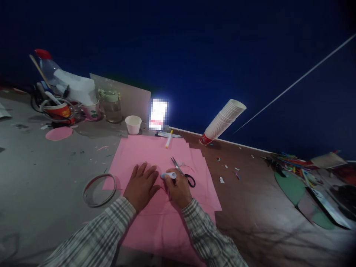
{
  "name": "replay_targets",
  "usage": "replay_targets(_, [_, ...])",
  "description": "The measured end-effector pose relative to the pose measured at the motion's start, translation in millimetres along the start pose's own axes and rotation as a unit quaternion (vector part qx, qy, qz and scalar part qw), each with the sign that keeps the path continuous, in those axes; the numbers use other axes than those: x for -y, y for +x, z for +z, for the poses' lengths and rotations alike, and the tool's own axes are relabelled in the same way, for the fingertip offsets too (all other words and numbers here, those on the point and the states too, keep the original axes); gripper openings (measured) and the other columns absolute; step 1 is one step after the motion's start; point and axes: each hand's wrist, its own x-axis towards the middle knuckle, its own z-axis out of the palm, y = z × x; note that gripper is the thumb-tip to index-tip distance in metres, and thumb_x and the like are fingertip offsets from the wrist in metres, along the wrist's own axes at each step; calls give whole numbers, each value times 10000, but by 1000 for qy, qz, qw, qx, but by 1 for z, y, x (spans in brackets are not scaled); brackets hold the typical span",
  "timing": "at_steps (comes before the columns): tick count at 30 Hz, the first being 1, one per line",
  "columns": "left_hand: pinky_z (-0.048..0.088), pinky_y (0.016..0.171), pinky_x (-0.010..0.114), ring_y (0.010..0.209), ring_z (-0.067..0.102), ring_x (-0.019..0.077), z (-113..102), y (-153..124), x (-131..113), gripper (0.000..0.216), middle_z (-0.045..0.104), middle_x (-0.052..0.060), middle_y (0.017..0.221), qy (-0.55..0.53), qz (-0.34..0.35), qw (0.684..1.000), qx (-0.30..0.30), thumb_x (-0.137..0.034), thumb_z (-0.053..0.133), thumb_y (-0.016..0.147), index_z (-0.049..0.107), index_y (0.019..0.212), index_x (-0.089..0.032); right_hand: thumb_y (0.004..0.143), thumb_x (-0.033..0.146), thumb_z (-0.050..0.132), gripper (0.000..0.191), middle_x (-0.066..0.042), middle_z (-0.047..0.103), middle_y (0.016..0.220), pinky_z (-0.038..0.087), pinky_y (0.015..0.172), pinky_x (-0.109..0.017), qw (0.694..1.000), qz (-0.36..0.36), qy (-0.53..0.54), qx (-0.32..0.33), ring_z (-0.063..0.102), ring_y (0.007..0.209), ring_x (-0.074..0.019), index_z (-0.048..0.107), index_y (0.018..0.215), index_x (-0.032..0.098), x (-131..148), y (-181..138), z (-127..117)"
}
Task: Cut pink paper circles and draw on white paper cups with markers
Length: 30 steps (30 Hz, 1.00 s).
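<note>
My left hand (142,184) lies flat with its fingers stretched out on a stack of pink paper sheets (155,155). My right hand (178,187) is closed around a pale marker (169,175), whose lower end meets the pink paper beside my left fingertips. Black-handled scissors (182,171) lie on the paper just right of my right hand. Farther back on the sheets rests a yellow-tipped white marker (169,139). Both sleeves are grey plaid.
A ring (99,190) lies left of the paper. At the back stand a white cup (133,124), a glass jar (111,105), printed cups and a red-capped bottle (48,66). A leaning stack of paper cups (222,120) is at right; green paper and scraps (294,185) far right.
</note>
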Motion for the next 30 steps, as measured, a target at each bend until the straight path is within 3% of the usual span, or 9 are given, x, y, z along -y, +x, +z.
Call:
replay_targets(6, [308, 1077, 645, 1322, 418, 383, -2, 0, -2, 336, 592, 122, 1362, -12, -1, 1000, -13, -327, 568, 895, 632, 1201, -204, 849, 285, 537, 141, -8, 638, 566, 418, 516, -260, 1000, -23, -1, 7, 565, 483, -157, 612, 755, 210, 3, 0, -4])
replay_targets(13, [304, 1071, 646, 1326, 398, 406, 0, 0, 0, 388, 576, 115, 1378, 1, 8, 1000, -4, -382, 598, 881, 617, 1229, -210, 878, 292, 512, 153, -34, 719, 705, 519, 621, -262, 994, 31, 106, -20, 684, 644, -173, 598, 790, 202, -3, 3, -5])
replay_targets(17, [292, 1062, 664, 1327, 374, 431, 2, -1, 1, 525, 556, 121, 1398, 10, 15, 1000, 6, -477, 637, 839, 570, 1293, -222, 867, 290, 542, 143, -23, 693, 681, 470, 575, -253, 999, 14, 45, -19, 624, 595, -161, 625, 801, 194, -4, 4, -4])
replay_targets(21, [273, 1073, 665, 1342, 355, 427, 1, -1, 0, 517, 538, 134, 1414, 7, 15, 1000, 12, -451, 670, 821, 580, 1270, -211, 851, 265, 562, 131, -5, 658, 608, 429, 524, -253, 1000, 5, 15, 13, 571, 522, -156, 625, 753, 204, 2, 4, -6])
replay_targets(26, [276, 1068, 670, 1336, 354, 443, 1, -1, 0, 463, 542, 125, 1417, 17, 22, 999, 21, -452, 675, 817, 617, 1204, -206, 848, 222, 536, 152, -34, 727, 654, 500, 591, -277, 993, 58, 94, 49, 667, 588, -185, 612, 718, 208, 1, 7, -9])
replay_targets(30, [275, 1069, 673, 1342, 356, 429, 2, -1, 0, 488, 547, 128, 1407, 9, 21, 1000, 9, -475, 680, 808, 616, 1222, -224, 867, 265, 515, 165, -45, 739, 714, 517, 644, -283, 988, 82, 133, 13, 692, 667, -190, 608, 748, 200, -2, 10, -7])
